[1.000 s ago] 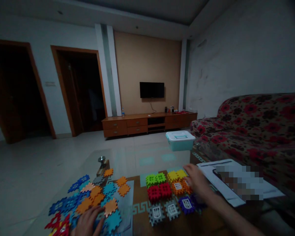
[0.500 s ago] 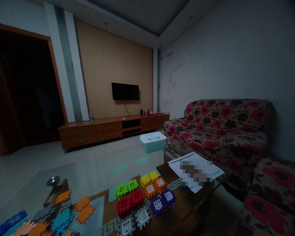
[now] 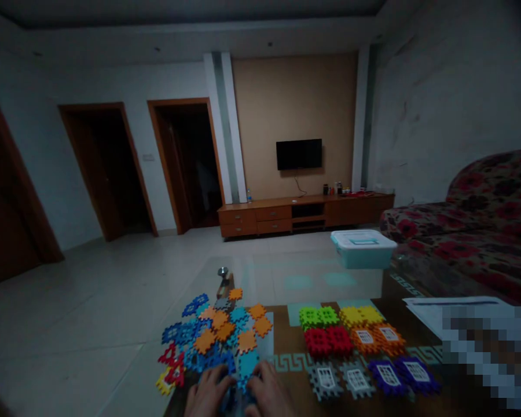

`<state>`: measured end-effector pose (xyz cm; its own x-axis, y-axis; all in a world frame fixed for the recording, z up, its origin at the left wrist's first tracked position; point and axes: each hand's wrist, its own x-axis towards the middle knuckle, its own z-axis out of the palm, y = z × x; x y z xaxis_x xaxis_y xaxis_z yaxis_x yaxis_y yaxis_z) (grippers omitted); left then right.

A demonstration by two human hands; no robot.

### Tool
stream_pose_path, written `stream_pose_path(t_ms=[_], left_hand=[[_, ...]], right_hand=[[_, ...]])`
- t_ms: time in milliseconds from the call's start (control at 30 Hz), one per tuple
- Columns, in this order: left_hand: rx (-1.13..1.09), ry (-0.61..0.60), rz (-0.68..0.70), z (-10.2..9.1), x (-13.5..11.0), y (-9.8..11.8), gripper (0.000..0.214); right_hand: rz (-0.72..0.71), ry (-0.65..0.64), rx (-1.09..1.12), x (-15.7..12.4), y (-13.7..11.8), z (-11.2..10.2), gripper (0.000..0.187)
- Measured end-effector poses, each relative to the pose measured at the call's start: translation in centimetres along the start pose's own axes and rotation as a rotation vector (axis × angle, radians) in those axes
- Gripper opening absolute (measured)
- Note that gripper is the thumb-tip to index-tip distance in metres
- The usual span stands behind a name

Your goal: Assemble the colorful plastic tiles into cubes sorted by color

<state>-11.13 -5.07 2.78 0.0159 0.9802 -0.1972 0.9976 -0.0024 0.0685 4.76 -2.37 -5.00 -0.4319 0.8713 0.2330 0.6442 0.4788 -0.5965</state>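
Observation:
Low in the view, my left hand is closed with bent fingers against a dark blue interlocking tile. My right hand curls its fingers at the edge of a light blue interlocking tile, close beside the left. The palms and the undersides of both tiles are hidden. Just beyond the hands lies a loose pile of toothed plastic tiles: orange tiles, blue tiles, red tiles and a yellow tile.
Right of my hands stand sorted stacks: green tiles, red tiles, yellow tiles, orange tiles, grey tiles, purple tiles. A lidded teal box and paper sheets rest on the glass table. A floral sofa is at right.
My view has swung left, so the tiles, box and sofa sit farther right in the picture. Both hands have come into view at the near edge of the tile pile.

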Motion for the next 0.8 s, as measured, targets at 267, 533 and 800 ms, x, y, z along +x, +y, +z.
stream_pose_path(t_ms=[267, 533, 800], left_hand=[[0.030, 0.070, -0.107, -0.4, -0.1, 0.2, 0.058], [-0.044, 0.015, -0.044, 0.9, 0.5, 1.9, 0.054], [0.031, -0.145, -0.046, -0.8, -0.3, 4.0, 0.076]], right_hand=[[0.049, 0.038, -0.073, 1.2, -0.3, -1.2, 0.035], [0.091, -0.037, -0.002, 1.2, -2.1, -1.0, 0.045], [0.171, 0.067, -0.180, 5.0, 1.2, -1.2, 0.050]])
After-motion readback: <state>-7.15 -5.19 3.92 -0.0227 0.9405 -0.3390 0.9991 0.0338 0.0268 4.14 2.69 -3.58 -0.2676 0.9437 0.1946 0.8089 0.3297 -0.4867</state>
